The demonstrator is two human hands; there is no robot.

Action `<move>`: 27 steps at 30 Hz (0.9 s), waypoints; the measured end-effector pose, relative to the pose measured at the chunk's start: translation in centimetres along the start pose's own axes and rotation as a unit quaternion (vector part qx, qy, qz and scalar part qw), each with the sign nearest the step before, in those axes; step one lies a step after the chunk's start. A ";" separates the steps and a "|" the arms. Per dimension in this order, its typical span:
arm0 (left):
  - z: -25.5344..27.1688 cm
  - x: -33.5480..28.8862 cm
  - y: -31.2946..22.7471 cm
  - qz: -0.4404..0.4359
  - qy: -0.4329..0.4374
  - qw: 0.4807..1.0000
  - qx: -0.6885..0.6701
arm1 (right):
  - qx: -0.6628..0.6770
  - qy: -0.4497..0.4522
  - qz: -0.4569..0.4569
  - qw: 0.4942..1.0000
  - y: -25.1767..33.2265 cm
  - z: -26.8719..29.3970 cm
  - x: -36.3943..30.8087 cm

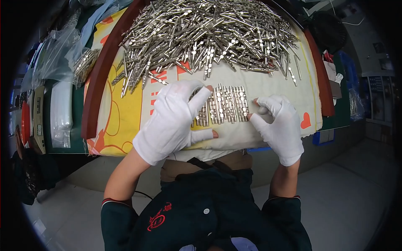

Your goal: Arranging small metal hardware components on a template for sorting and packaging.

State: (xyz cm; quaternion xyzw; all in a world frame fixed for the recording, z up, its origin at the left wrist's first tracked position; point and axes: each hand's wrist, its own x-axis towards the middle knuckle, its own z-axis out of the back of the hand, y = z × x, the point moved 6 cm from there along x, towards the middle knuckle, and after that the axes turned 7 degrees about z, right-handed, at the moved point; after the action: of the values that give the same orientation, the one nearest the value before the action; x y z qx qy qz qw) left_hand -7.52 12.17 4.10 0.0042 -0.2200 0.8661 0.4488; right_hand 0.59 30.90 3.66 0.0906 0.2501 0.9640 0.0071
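A row of shiny stepped metal pins (228,104) lies side by side on the patterned cloth (268,136), their lengths pointing away from me. At the row's left end is my left hand (169,119), in a white glove with bare fingertips. Its thumb and forefinger are spread apart around that end and partly hide the pins there. My right hand (281,127), gloved the same way, stands at the right end. Its thumb and forefinger are apart, close beside the last pin; whether they touch it I cannot tell.
Beyond the row spreads a big loose heap of similar pins (201,35). Dark red wooden rails border the cloth at left (97,92) and right (320,75). Clear plastic bags (62,108) and a bagged bundle of pins (86,65) lie outside the left rail.
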 end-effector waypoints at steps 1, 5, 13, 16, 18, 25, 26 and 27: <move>-0.2 0.8 -0.4 -0.019 -0.011 1.000 0.006 | 0.003 -0.001 -0.001 1.000 -0.2 0.3 0.3; -2.0 2.6 -1.3 -0.030 -0.021 0.999 0.040 | 0.000 0.078 0.121 0.990 0.2 -0.6 2.5; -3.0 2.5 -1.0 -0.017 -0.007 0.999 0.026 | 0.054 0.150 0.205 0.966 0.2 -1.8 3.9; -2.8 2.7 -1.2 -0.017 -0.016 1.000 0.019 | 0.072 0.083 0.212 0.971 0.2 -1.5 3.8; -2.8 2.7 -1.2 -0.023 -0.013 1.000 0.013 | 0.041 0.103 0.184 0.977 0.1 -1.5 3.9; -2.7 2.2 -1.2 -0.018 -0.002 1.000 -0.018 | 0.032 0.117 0.204 0.972 1.0 -1.8 3.9; -2.4 2.0 -1.2 -0.016 -0.002 1.000 -0.017 | 0.022 0.121 0.196 0.973 1.0 -1.6 3.8; -1.9 1.7 -1.2 -0.017 -0.013 0.999 -0.034 | 0.011 0.126 0.189 0.974 1.1 -1.5 3.7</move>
State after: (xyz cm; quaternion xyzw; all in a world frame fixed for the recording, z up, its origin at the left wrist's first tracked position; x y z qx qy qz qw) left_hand -7.18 14.81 3.19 0.0038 -0.2546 0.8504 0.4604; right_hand -3.25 29.47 3.55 0.0143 0.2383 0.9487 -0.2074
